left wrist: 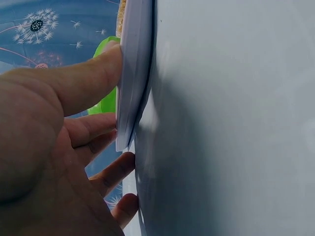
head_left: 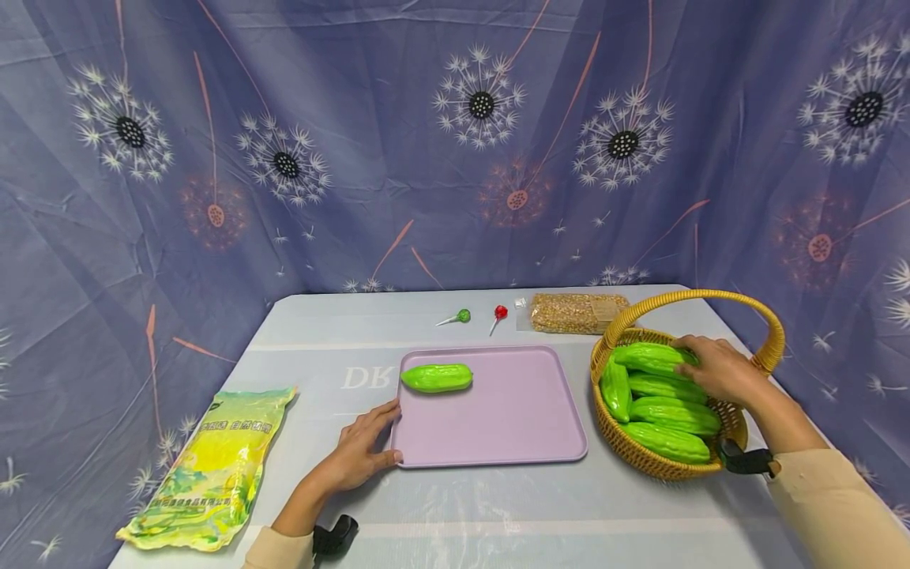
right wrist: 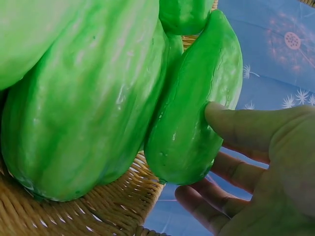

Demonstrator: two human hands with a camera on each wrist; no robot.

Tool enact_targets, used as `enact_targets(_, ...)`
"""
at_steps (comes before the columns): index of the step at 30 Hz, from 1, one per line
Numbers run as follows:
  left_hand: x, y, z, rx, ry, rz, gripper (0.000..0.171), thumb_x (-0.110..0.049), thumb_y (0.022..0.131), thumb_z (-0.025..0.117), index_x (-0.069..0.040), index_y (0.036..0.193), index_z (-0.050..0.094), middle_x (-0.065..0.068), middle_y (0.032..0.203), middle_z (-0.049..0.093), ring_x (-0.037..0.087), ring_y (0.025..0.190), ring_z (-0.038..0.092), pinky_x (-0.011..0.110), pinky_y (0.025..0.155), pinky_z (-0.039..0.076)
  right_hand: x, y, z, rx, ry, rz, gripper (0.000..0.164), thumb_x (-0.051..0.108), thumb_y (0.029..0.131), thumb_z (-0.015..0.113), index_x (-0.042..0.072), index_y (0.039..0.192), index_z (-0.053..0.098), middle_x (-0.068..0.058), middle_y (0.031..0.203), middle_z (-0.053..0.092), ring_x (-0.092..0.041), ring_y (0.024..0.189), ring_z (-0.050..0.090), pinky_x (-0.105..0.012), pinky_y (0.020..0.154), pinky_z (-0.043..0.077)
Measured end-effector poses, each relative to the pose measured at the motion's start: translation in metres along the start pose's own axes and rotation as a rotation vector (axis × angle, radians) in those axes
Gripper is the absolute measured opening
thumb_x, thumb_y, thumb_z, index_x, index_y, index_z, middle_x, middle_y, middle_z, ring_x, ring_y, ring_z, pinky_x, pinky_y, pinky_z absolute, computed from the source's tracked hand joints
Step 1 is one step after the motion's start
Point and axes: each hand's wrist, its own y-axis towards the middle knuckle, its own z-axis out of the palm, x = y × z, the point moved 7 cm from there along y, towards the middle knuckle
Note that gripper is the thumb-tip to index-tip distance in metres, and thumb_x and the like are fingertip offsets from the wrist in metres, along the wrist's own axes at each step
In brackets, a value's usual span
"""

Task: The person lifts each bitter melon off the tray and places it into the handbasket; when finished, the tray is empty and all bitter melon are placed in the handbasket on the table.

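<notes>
In the head view, my right hand [head_left: 718, 368] reaches into a wicker basket [head_left: 640, 465] of several green bitter melons. It grips the rearmost bitter melon [head_left: 645, 358]; the right wrist view shows the thumb on this bitter melon [right wrist: 194, 108] and fingers around its far side. My left hand [head_left: 361, 449] is at the left edge of a light purple tray [head_left: 498, 427]. Seen from the left wrist, the thumb and fingers touch the tray's rim [left wrist: 134, 73], extended rather than curled. One bitter melon [head_left: 437, 378] lies near the tray's back left corner.
A yellow-green food bag [head_left: 213, 466] lies at the left. Behind the tray are a green lollipop [head_left: 464, 315], a red lollipop [head_left: 501, 312] and a clear pack of yellow grains [head_left: 569, 313]. The basket's tall handle [head_left: 693, 295] arches above the melons. A patterned curtain [head_left: 398, 158] hangs behind the table.
</notes>
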Motion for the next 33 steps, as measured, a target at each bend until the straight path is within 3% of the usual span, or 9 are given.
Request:
enact_targets(9, -0.0001, -0.0004, -0.0006, -0.001, 0.01, 0.011, 0.066, -0.029, 0.083, 0.07, -0.004, 0.139, 0.045, 0.009, 0.152, 0.034, 0.036, 0.136, 0.033, 0.056, 0.099, 0.021, 0.0027, -0.0002, 0.0002, -0.022, -0.02, -0.023, 0.049, 0.018, 0.092, 0.058, -0.005, 0.133, 0.046, -0.036, 0.13, 0.046, -0.057, 0.115, 0.041, -0.064, 0.09, 0.036)
enact_targets(15, 0.0, -0.0008, -0.0015, -0.005, 0.016, 0.016, 0.067, -0.029, 0.082, 0.07, -0.004, 0.138, 0.045, 0.009, 0.152, 0.034, 0.036, 0.136, 0.033, 0.056, 0.099, 0.022, 0.0054, 0.0004, 0.0001, -0.032, 0.005, -0.02, 0.057, 0.027, 0.089, 0.062, -0.003, 0.134, 0.044, -0.036, 0.13, 0.043, -0.054, 0.114, 0.036, -0.065, 0.09, 0.031)
enact_targets(22, 0.001, -0.0002, -0.0001, 0.001, 0.014, 0.016, 0.067, -0.028, 0.083, 0.07, -0.004, 0.139, 0.044, 0.009, 0.152, 0.034, 0.036, 0.136, 0.033, 0.056, 0.098, 0.022, 0.0058, 0.0033, 0.0031, -0.039, -0.009, -0.013, 0.056, 0.025, 0.086, 0.066, -0.002, 0.131, 0.047, -0.034, 0.124, 0.047, -0.052, 0.109, 0.039, -0.062, 0.086, 0.033)
enact_targets(33, 0.0007, -0.0005, -0.0009, 0.0, 0.01, 0.015, 0.067, -0.029, 0.083, 0.07, -0.004, 0.139, 0.044, 0.009, 0.152, 0.034, 0.036, 0.137, 0.032, 0.057, 0.099, 0.021, 0.0033, 0.0024, 0.0037, -0.029, -0.038, -0.007, 0.053, 0.023, 0.088, 0.063, -0.001, 0.133, 0.047, -0.033, 0.125, 0.047, -0.05, 0.108, 0.04, -0.061, 0.084, 0.035)
